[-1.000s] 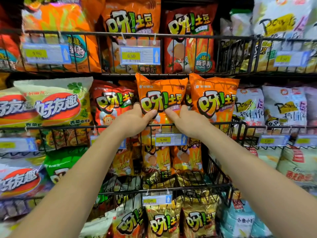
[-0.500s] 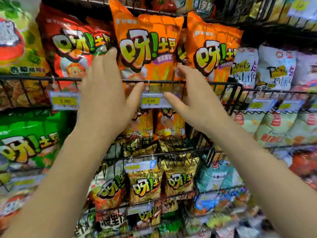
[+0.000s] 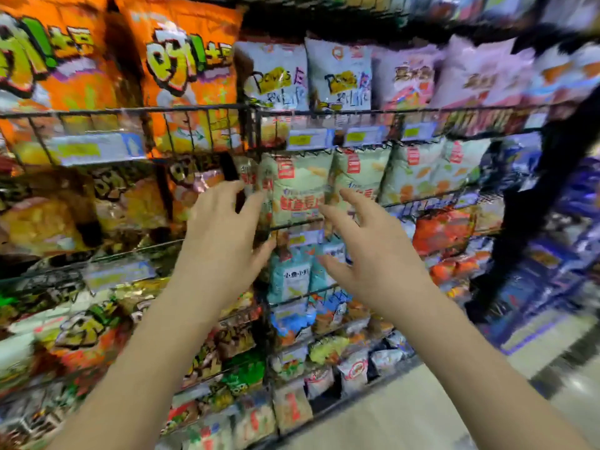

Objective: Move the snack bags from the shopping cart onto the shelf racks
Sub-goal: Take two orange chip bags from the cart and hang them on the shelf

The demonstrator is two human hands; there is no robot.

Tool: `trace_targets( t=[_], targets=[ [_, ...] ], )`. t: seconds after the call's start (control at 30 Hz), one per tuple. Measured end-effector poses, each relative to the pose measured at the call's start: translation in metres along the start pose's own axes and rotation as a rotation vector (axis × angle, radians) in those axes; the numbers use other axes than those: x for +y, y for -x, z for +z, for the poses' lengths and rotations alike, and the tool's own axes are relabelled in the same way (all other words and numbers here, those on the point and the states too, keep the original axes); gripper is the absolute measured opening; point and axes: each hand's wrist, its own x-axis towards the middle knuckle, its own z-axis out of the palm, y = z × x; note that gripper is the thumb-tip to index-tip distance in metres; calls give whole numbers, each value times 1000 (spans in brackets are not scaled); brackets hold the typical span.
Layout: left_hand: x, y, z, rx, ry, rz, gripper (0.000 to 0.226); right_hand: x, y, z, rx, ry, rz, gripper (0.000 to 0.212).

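Observation:
The view is blurred by motion. Two orange snack bags stand in the black wire shelf rack at upper left. My left hand hangs in front of the racks with fingers spread and holds nothing. My right hand is beside it, fingers also spread and empty. Both hands are in the air in front of a pale green snack bag, below and right of the orange bags. The shopping cart is out of view.
Wire racks packed with snack bags fill the view: white bags at upper middle, blue bags under the green ones, red-orange bags to the right. A pale floor shows at lower right. Price tags hang on the rack fronts.
Both hands let go of the orange bag on the rack and drew back with fingers spread. The view swung down and to the right, so the orange bags now sit at upper left.

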Motion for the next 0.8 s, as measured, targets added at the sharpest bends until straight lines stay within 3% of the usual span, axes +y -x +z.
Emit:
trace_targets(
  t=[0.37,0.8],
  targets=[
    [317,-15,55,-199,160,354,74,220,216,-88,-52,122,469,61],
    [590,-58,122,-325,403,783,69,385,370,-147,10,261,951,61]
  ],
)
